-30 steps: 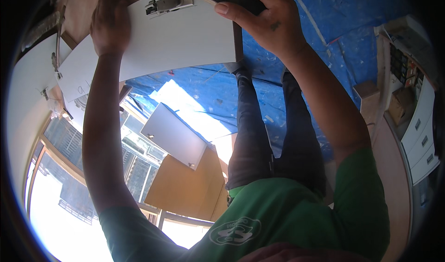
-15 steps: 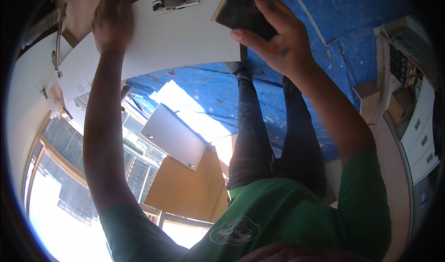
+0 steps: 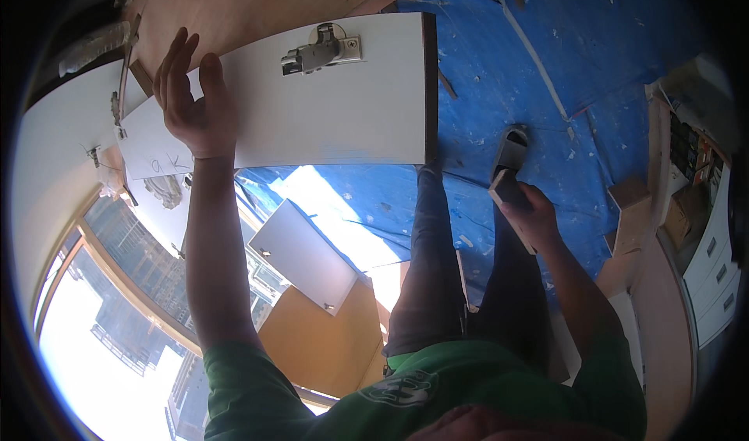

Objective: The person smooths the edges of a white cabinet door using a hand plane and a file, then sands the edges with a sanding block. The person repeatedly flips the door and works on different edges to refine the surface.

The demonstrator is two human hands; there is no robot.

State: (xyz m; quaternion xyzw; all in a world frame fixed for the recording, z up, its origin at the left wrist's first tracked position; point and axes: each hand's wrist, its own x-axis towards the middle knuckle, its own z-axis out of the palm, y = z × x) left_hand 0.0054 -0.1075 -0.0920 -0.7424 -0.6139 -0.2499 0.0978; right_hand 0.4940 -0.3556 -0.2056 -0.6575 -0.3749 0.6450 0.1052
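Observation:
A long white cabinet door panel (image 3: pixel 374 105) with a dark edge lies across in front of me. A metal cabinet hinge (image 3: pixel 320 55) is screwed to it near its far edge. My left hand (image 3: pixel 193 109) is at the panel's left part, palm partly turned up and fingers apart, holding nothing. Down beside my right leg, my right hand (image 3: pixel 534 213) grips a flat dark block with a pale edge, which looks like a sanding block (image 3: pixel 507 195). The block is apart from the panel. Part of it is hidden by my fingers.
Blue sheeting (image 3: pixel 577 35) with pale specks covers the floor. Behind the panel lies a brown wooden board (image 3: pixel 265 12). Another white door panel (image 3: pixel 300 254) leans beside a tan board (image 3: pixel 328 332) near the window. White drawers (image 3: pixel 714 261) stand at the far right.
My right hand has moved down and away from the panel with the sanding block. My left hand has turned, its fingers lifting and spreading. The panel appears lower in view.

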